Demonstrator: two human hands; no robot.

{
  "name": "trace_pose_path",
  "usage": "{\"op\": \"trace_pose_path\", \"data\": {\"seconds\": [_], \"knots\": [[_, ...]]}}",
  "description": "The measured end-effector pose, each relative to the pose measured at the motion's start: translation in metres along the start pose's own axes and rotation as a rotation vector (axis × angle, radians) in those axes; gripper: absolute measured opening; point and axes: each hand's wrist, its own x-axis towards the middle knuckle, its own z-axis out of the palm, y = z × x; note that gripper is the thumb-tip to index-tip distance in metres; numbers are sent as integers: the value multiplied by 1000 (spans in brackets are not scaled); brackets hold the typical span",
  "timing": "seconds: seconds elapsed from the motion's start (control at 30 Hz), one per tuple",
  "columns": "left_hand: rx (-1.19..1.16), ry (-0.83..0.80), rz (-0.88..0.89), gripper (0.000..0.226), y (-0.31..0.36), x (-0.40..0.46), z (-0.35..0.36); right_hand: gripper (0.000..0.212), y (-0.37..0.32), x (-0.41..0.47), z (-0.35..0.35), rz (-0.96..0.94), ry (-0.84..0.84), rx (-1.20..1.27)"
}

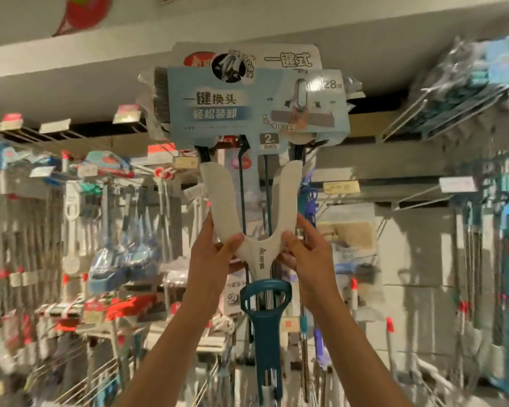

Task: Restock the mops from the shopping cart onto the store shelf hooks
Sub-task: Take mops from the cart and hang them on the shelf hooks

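I hold a sponge mop (259, 254) upright, raised high in front of the shelf. Its white Y-shaped yoke spreads upward to a head wrapped in a light blue printed card (256, 107), near the top rail of the shelving. A teal pull handle (266, 315) runs down the pole below my hands. My left hand (215, 257) grips the left arm of the yoke, thumb over its front. My right hand (309, 257) grips the right side the same way. The hook itself is hidden behind the mop head.
Long wire hooks (423, 118) jut from the upper right with bagged goods (465, 83) on them. To the left hang brushes, dusters and price tags (53, 124). More mops (476, 259) hang at the right. A grey bulkhead (71, 71) runs overhead.
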Motion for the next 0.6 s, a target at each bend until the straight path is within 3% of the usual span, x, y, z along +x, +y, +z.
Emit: {"op": "trace_pose_path", "data": {"seconds": [0.37, 0.6], "knots": [[-58, -19, 133, 44, -5, 84, 95, 42, -32, 110, -52, -98, -22, -77], [-72, -46, 138, 49, -14, 124, 119, 47, -35, 156, -63, -104, -18, -89]]}}
